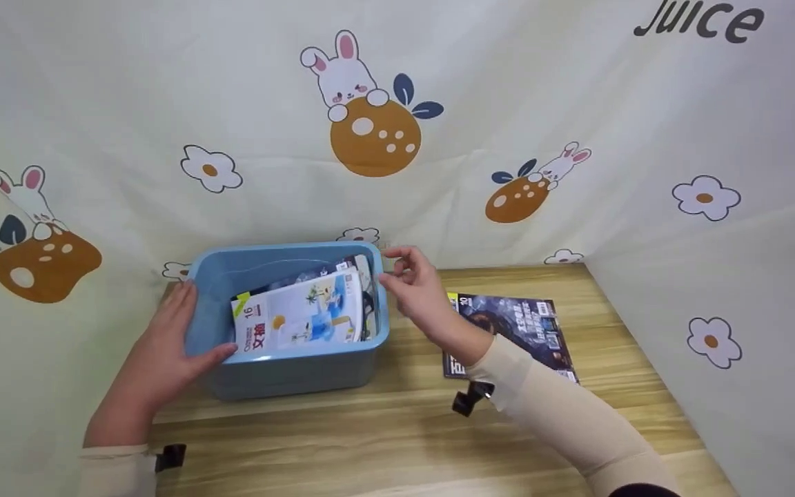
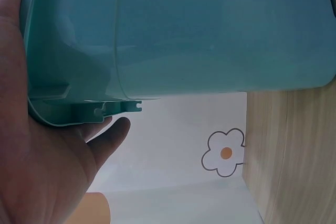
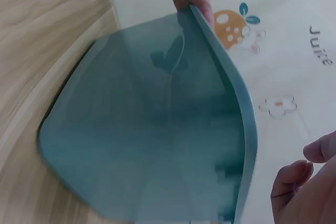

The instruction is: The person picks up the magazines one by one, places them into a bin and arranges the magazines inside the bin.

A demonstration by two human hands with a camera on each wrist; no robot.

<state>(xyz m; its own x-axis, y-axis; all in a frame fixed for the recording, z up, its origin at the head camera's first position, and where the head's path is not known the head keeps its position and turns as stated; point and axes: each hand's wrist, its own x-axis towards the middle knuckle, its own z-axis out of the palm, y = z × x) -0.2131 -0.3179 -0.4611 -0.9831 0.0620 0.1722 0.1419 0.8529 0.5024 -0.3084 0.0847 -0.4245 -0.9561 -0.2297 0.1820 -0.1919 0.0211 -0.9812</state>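
Note:
A blue plastic bin (image 1: 294, 376) stands on the wooden table near the back wall. Inside lie several magazines, the top one a white magazine (image 1: 301, 317) with a beach picture on its cover. My left hand (image 1: 166, 352) grips the bin's left end, its thumb over the near rim and its other fingers along the outside; the left wrist view shows this hand (image 2: 47, 145) under the rim. Beside the right rim is my right hand (image 1: 421, 293), fingers loosely bent with nothing between them. In the right wrist view this hand (image 3: 310, 187) appears apart from the bin.
A dark magazine (image 1: 525, 331) lies on the table to the right of the bin, partly behind my right forearm. Pale printed cloth (image 1: 266, 200) hangs behind and at both sides of the wooden table (image 1: 342, 449).

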